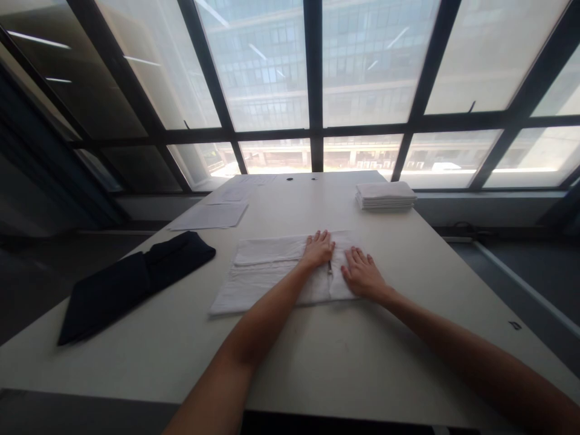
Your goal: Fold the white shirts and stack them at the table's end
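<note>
A white cloth garment (267, 281), partly folded, lies flat across the middle of the white table. My left hand (318, 248) rests on its upper right part with the fingers stretched out. Lower and to the right, my right hand (363, 272) lies flat on the garment's right end, fingers spread. Between the hands runs a fold edge with a small dark mark that I cannot make out. Creases cross the garment's left part.
Folded dark navy clothing (136, 281) lies at the left. Paper sheets (211, 214) are spread at the back left. A stack of folded white cloths (385, 196) stands at the back right. A small dark object (515, 325) lies near the table's (435, 356) right edge.
</note>
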The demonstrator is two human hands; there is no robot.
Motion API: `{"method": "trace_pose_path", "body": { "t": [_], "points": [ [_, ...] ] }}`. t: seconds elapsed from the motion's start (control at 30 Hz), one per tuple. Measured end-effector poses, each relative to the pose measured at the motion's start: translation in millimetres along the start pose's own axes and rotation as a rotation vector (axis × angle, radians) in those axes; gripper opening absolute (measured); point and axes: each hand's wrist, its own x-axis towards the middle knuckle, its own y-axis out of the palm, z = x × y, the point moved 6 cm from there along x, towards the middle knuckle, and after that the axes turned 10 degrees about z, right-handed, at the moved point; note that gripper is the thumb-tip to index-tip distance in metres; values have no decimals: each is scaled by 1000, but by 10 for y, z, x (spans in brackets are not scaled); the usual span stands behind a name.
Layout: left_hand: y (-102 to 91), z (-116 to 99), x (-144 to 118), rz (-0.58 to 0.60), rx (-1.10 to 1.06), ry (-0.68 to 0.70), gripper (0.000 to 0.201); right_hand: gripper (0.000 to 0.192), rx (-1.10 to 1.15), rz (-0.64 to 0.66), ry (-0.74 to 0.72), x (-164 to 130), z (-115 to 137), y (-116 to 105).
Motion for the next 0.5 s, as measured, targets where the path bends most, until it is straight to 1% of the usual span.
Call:
{"method": "trace_pose_path", "body": {
  "t": [0.1,0.27,0.33,0.4,0.5],
  "points": [
    [12,6,-1,-26,14,-7,57,67,20,7,25,163,-11,0],
    [58,-1,6,-44,43,-8,58,65,50,35,1,687,-144,-103],
    [66,8,11,-49,41,-8,58,67,57,36,46,887,-246,-150],
    [69,14,16,-52,34,-5,58,70,61,16,124,1023,-359,-193],
    [68,16,17,-53,23,-6,57,69,49,-60,210,1072,-467,-260]
  ]
}}
